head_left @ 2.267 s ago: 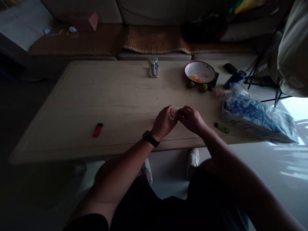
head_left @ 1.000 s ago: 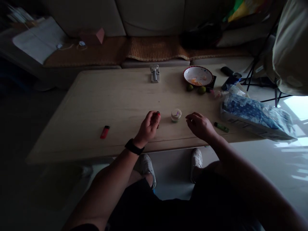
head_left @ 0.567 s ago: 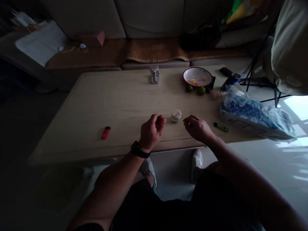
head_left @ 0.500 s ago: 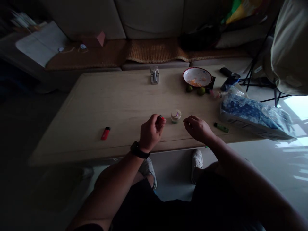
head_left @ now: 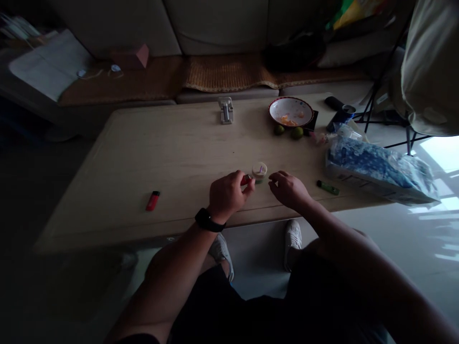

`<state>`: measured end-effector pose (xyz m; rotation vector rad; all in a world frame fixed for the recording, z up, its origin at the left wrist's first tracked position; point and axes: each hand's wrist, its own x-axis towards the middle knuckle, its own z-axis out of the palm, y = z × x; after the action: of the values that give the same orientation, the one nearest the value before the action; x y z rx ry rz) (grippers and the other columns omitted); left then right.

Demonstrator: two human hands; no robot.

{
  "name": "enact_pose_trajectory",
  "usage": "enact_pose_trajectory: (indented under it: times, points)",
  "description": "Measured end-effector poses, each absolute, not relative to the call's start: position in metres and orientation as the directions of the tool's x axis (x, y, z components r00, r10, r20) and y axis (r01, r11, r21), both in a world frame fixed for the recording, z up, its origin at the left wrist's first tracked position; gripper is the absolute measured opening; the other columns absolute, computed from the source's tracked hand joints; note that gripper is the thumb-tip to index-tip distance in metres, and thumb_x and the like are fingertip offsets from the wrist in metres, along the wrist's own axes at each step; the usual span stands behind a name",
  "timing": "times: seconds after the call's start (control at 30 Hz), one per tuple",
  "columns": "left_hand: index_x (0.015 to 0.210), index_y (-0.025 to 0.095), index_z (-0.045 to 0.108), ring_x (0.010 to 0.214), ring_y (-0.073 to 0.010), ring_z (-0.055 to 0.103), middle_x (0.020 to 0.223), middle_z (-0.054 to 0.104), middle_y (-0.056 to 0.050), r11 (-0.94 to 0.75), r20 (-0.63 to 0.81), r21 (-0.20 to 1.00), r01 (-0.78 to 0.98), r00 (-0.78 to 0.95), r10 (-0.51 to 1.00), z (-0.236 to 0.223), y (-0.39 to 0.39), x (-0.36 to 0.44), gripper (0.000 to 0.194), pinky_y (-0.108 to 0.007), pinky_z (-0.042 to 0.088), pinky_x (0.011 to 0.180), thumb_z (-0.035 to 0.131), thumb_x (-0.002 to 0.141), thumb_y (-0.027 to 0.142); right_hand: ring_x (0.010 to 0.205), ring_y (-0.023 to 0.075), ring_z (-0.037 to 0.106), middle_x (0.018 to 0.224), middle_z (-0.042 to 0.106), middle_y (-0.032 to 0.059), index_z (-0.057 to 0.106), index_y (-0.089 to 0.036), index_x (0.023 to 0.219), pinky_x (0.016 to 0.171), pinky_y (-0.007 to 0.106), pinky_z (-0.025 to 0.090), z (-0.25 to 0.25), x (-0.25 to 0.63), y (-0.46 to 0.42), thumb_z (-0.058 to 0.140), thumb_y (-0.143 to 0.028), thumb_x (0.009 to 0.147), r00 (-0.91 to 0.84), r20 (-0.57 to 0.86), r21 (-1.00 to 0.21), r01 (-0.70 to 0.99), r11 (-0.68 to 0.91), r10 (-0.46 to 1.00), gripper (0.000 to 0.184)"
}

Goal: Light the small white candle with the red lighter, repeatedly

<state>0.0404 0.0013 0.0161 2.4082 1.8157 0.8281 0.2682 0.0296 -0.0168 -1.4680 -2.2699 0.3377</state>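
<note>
Floor [head_left: 405, 229]: here's our glare, hard right, in stripes.
Table [head_left: 161, 148]: dim, we see its left end blurring into shadow.
Sofa [head_left: 222, 28]: gloomy, soft.

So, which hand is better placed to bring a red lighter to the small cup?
Probably the left hand: it holds a red lighter close beside the small cup. The right hand is near the cup's other side, with nothing visibly held.

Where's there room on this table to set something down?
Bare tabletop lies between the leftmost red lighter and the grey stand. The right end is crowded: bowl, green fruits, can, blue package. Left hand and right hand crowd the small cup.
</note>
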Motion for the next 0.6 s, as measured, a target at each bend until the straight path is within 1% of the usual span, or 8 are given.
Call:
enact_pose_trajectory:
  times: [0.13, 0.23, 0.4, 0.6]
  points:
    - [0.090, 0.020, 0.062, 0.068, -0.0187, 0.067, 0.079, 0.074, -0.004, -0.263, 0.350, 0.286, 0.921, 0.155, 0.924, 0.020, 0.011, 0.050, 0.029, -0.030, 0.042, 0.061, 0.055, 0.094, 0.048, 0.087, 0.0201, 0.067, 0.106, 0.073, 0.0088, 0.072, -0.021, 0.107, 0.077, 0.030, 0.047, -0.016, 0.264, 0.032, 0.054, -0.028, 0.096, -0.338, 0.191, -0.398, 0.832, 0.387, 0.922, 0.022]
    - [0.092, 0.020, 0.062, 0.066, -0.0196, 0.067, 0.078, 0.074, -0.004, -0.229, 0.319, 0.266, 0.936, 0.139, 0.938, 0.023, 0.019, 0.057, 0.028, -0.030, 0.042, 0.060, 0.057, 0.092, 0.048, 0.087, 0.0205, 0.067, 0.107, 0.073, 0.0093, 0.072, -0.021, 0.108, 0.076, 0.030, 0.047, -0.015, 0.263, 0.032, 0.053, -0.029, 0.096, -0.333, 0.158, -0.391, 0.844, 0.368, 0.930, 0.023]
    - [0.095, 0.020, 0.062, 0.066, -0.0208, 0.067, 0.079, 0.074, -0.006, -0.229, 0.288, 0.224, 0.947, 0.160, 0.944, 0.023, 0.025, 0.061, 0.028, -0.031, 0.042, 0.058, 0.053, 0.092, 0.046, 0.083, 0.0202, 0.067, 0.106, 0.073, 0.0088, 0.071, -0.021, 0.109, 0.072, 0.030, 0.045, -0.013, 0.263, 0.032, 0.053, -0.031, 0.097, -0.342, 0.139, -0.377, 0.850, 0.369, 0.930, 0.024]
    - [0.100, 0.019, 0.062, 0.063, -0.0211, 0.067, 0.079, 0.075, -0.006, -0.238, 0.300, 0.160, 0.958, 0.182, 0.936, 0.019, 0.028, 0.061, 0.029, -0.031, 0.041, 0.056, 0.051, 0.092, 0.045, 0.084, 0.0197, 0.066, 0.107, 0.072, 0.0093, 0.070, -0.020, 0.110, 0.072, 0.030, 0.043, -0.007, 0.265, 0.029, 0.053, -0.031, 0.098, -0.356, 0.129, -0.389, 0.840, 0.377, 0.926, 0.024]
